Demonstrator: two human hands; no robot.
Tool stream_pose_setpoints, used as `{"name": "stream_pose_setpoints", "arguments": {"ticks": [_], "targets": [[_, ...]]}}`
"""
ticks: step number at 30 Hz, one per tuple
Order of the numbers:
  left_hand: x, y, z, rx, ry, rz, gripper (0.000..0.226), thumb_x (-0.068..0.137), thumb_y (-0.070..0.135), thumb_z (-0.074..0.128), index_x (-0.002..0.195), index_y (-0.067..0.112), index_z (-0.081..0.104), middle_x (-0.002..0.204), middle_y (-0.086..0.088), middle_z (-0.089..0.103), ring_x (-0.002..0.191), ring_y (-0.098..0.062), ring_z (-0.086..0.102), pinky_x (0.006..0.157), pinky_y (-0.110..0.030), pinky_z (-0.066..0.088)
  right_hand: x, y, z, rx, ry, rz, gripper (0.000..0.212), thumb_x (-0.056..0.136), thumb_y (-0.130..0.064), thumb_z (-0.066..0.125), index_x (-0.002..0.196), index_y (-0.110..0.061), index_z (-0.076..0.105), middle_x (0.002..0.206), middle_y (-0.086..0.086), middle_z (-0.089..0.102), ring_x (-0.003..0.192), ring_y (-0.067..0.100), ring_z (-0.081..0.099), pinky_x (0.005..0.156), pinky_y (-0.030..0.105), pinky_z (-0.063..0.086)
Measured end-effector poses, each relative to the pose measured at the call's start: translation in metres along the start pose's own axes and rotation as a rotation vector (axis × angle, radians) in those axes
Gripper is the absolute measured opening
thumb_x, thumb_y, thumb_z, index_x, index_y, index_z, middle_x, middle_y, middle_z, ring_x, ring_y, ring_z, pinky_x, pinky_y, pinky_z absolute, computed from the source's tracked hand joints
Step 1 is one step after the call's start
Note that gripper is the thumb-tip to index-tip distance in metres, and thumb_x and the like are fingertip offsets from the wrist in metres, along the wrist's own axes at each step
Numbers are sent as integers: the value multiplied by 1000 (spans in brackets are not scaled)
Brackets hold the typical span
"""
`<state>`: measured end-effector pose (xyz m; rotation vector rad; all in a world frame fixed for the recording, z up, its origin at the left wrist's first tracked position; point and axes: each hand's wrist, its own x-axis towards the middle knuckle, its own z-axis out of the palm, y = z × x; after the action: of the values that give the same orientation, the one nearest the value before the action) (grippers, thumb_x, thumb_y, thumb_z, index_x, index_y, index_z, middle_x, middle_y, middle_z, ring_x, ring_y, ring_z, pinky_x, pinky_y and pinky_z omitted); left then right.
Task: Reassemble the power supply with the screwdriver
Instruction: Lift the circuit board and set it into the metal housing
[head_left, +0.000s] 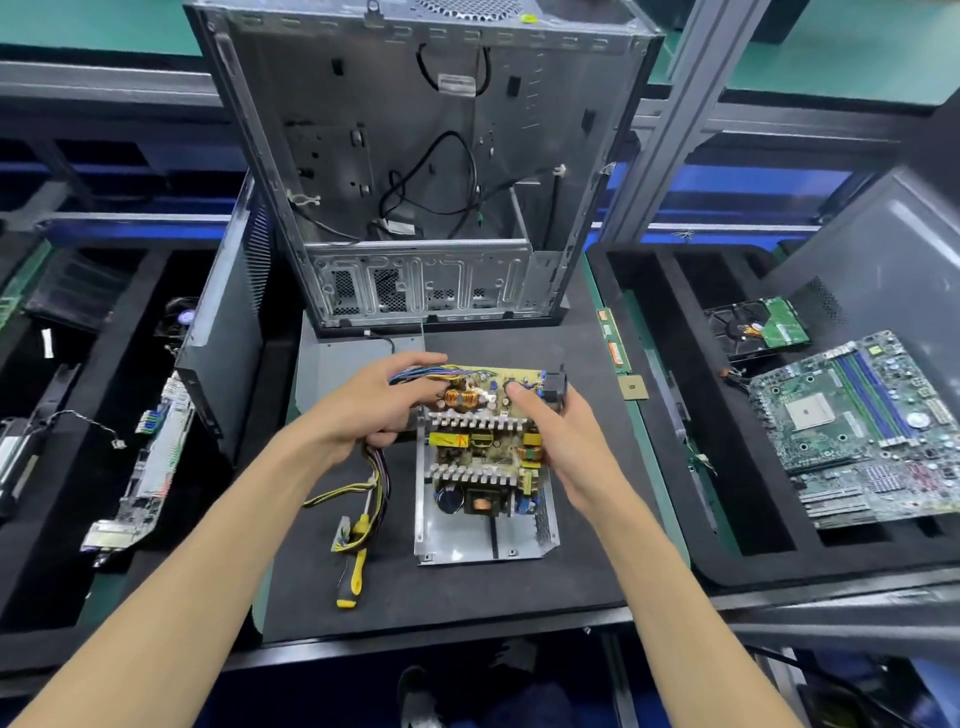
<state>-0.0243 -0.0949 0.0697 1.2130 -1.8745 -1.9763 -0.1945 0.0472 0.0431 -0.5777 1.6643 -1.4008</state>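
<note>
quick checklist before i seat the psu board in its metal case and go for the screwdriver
1. Both hands on circuit board: left hand at the wire end, right hand at the right edge: ok.
2. Board flat in metal case: not ok, its far end overhangs.
3. Wire bundle clear of case: ok, trails left.
4. Screwdriver within reach: ok, on mat, left of case.
5. Screws at hand: cannot tell.

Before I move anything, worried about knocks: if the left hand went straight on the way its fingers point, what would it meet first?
Probably the wire bundle that the left hand already touches, then the board; depth is unclear.
</note>
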Motion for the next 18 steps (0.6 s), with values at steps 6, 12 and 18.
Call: {"name": "stream_pose_setpoints", "arguments": {"ticks": [6,12,18], "targets": [[7,-8,0,66,100,23,41,99,1,46,113,34,67,58,7,59,40,-9,18,38,-17,15,-3,7,2,-149,71,-134,21,89,-42,75,101,-25,69,99,-8,76,94,10,70,88,35,55],[6,-20,1,143,85,-17,62,93,-7,28,91,37,73,63,-4,55,42,-11,16,40,-17,15,-6,8,3,-252,188,-210,38,93,-47,66,77,-13,62,69,5,64,57,12,43,56,21,36],[4,-26,-1,233,72,-10,53,96,-5,36,90,33,72,42,8,36,36,-10,18,38,-18,16,-4,17,-2,-419,256,-180,24,88,-48,73,100,-29,63,107,-15,50,121,15,43,107,45,41]]}}
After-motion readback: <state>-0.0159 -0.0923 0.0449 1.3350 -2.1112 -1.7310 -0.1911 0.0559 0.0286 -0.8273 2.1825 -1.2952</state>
